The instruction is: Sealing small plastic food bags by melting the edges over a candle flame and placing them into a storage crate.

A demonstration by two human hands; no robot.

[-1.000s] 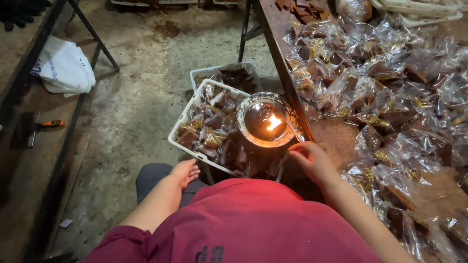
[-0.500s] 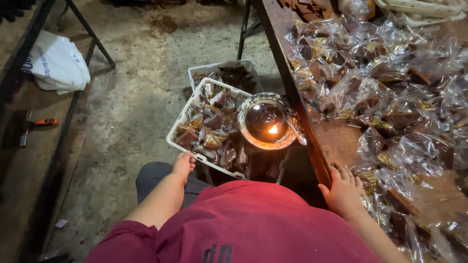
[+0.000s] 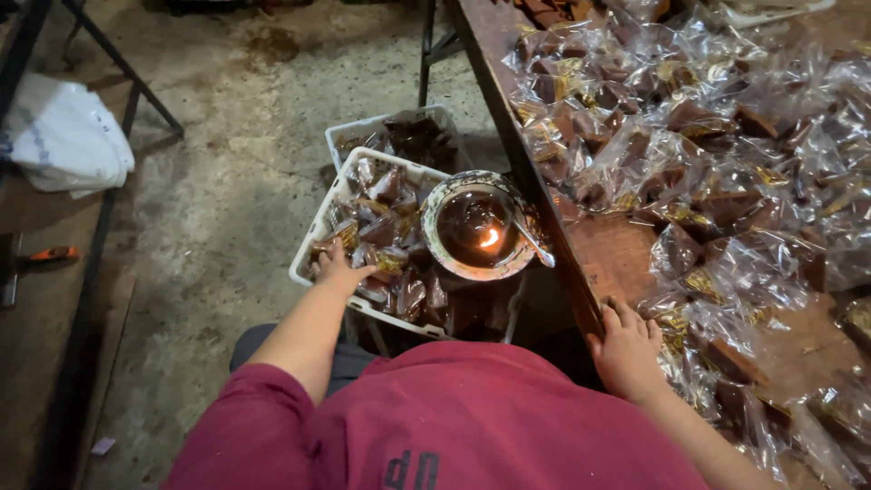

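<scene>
My left hand (image 3: 337,269) is down in the white plastic crate (image 3: 313,243) on the floor, fingers spread loosely over the wrapped brown packets (image 3: 392,263) that fill it; I touch them but I can't tell from here whether anything is actually gripped. My right hand (image 3: 628,349) lies open and flat at the near edge of the wooden table (image 3: 617,259), fingers apart, clamped on nothing, its fingertips just beside the nearest clear cellophane bags (image 3: 726,181).

Between my two hands, resting on the crate's right side against the table edge, sits a round metal bowl (image 3: 478,227) with a small flame (image 3: 490,239) burning in it and a thin metal piece across its right rim. A second white crate (image 3: 399,136) with dark contents stands just behind the first.

The bags of brown pieces cover most of the table to my right. Farther left, across the concrete floor (image 3: 227,209), a white sack (image 3: 63,136) lies by a dark metal frame (image 3: 136,91), and an orange-handled tool (image 3: 41,258) lies near the left edge.
</scene>
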